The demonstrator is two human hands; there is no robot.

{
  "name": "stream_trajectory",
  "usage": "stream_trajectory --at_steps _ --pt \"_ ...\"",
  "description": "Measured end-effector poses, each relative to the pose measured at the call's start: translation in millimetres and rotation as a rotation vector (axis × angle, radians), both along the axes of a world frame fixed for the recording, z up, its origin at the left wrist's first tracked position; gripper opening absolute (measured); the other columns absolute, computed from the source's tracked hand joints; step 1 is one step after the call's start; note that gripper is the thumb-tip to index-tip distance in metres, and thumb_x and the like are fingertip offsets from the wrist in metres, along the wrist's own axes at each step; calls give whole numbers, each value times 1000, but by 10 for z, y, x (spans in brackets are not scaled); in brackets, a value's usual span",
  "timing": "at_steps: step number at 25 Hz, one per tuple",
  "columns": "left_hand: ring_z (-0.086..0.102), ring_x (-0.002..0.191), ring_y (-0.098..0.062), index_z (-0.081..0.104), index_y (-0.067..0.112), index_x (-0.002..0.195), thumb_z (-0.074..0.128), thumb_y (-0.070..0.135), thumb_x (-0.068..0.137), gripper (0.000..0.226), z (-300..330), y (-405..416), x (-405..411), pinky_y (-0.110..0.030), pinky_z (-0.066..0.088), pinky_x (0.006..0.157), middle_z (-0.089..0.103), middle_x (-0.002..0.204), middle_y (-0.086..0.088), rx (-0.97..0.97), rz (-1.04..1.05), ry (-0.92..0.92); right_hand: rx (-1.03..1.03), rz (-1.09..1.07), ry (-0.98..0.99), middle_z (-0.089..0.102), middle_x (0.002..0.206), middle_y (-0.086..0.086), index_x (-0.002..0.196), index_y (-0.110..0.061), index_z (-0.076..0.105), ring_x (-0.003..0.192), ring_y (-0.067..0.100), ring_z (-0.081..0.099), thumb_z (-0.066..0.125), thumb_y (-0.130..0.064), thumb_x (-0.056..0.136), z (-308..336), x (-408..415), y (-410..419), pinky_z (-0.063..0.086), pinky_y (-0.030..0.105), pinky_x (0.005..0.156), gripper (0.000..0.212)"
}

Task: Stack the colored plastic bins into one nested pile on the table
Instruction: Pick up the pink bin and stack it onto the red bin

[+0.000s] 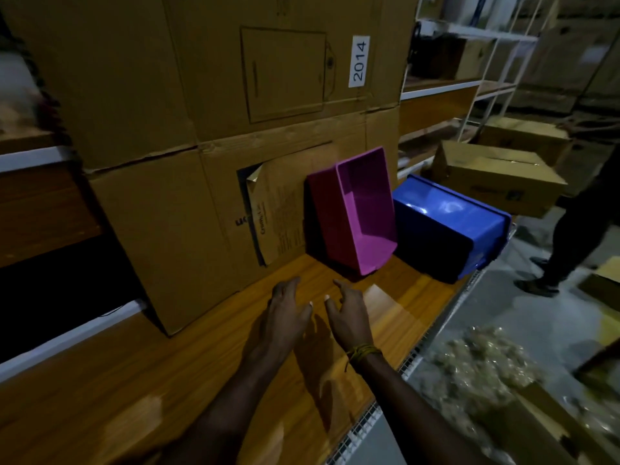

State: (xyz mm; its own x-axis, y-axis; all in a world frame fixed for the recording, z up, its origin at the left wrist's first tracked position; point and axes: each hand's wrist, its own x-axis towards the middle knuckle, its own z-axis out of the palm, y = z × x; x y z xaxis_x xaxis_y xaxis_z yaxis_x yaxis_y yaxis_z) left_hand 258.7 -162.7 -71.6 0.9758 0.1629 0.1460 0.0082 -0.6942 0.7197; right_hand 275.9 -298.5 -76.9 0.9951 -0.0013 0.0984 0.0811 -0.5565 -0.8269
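A pink bin (360, 213) stands tipped on its side on the wooden table (188, 374), its opening facing me and its back leaning on the cardboard boxes. Right of it, touching it, a blue bin (446, 226) lies overturned near the table's right edge. My left hand (285, 313) and my right hand (347, 313) hover side by side over the table, a short way in front of the pink bin. Both are empty with fingers spread. A yellow thread band circles my right wrist.
Large stacked cardboard boxes (208, 95) wall off the table's back. A white wire shelf (476, 62) and more boxes (496, 176) stand at the right. Another person's legs (570, 236) are on the floor at right. Crumpled plastic wrap (479, 364) lies below the table's edge.
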Motion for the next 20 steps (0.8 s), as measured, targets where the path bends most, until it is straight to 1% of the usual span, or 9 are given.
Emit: stream_trajectory --at_steps 2,4,6,9,13,14,16,18,20 --pt "44 131 -26 33 20 148 55 28 97 56 5 -80 167 -28 39 87 35 150 -7 -8 -25 1 29 -33 -5 44 140 9 142 -22 41 123 25 52 51 -33 96 -14 145 -56 47 43 100 48" --pt "42 133 -26 33 19 148 54 24 97 55 12 -176 345 -30 40 92 36 150 -8 -11 -42 -14 66 -65 -34 47 138 10 141 -22 44 124 25 52 53 -30 95 5 335 -118 46 44 102 47" --pt "41 135 -25 32 18 148 51 20 98 53 30 -273 562 -31 40 98 36 150 -7 -14 -42 -29 102 -80 -58 49 137 9 140 -21 45 125 23 51 53 -27 95 45 594 -172 46 42 103 47" --pt "37 139 -23 28 20 150 48 15 97 57 80 -434 923 -30 37 103 33 154 -7 -24 -9 -28 120 -57 -77 49 137 7 142 -22 43 125 20 49 52 -26 96 146 1033 -234 45 39 104 47" --pt "36 140 -24 27 22 151 48 13 97 59 262 -661 1472 -36 38 109 34 154 -7 -34 62 -66 140 33 -132 49 132 2 139 -26 45 119 20 55 52 -25 94 202 1619 -389 50 43 99 46" --pt "36 140 -24 26 22 151 47 12 97 59 340 -699 1607 -37 39 109 34 153 -8 -37 87 -80 140 46 -135 49 131 1 138 -28 45 118 20 55 53 -25 94 219 1772 -422 51 44 97 46" --pt "37 139 -24 26 21 152 46 11 97 59 519 -784 1848 -32 36 108 35 153 -8 -44 136 -109 136 72 -143 48 133 1 138 -31 45 120 21 53 55 -24 92 256 2059 -478 50 45 98 47" --pt "38 138 -23 26 22 152 45 10 97 59 681 -847 2044 -25 34 101 35 153 -8 -56 176 -142 119 117 -181 49 133 4 138 -28 46 121 23 52 56 -20 92 285 2304 -486 49 44 99 48" --pt "39 137 -22 26 23 152 46 11 97 59 773 -874 2157 -23 33 98 35 153 -7 -66 199 -165 98 163 -208 53 130 5 137 -26 48 118 23 53 55 -18 92 330 2447 -447 49 43 97 46"
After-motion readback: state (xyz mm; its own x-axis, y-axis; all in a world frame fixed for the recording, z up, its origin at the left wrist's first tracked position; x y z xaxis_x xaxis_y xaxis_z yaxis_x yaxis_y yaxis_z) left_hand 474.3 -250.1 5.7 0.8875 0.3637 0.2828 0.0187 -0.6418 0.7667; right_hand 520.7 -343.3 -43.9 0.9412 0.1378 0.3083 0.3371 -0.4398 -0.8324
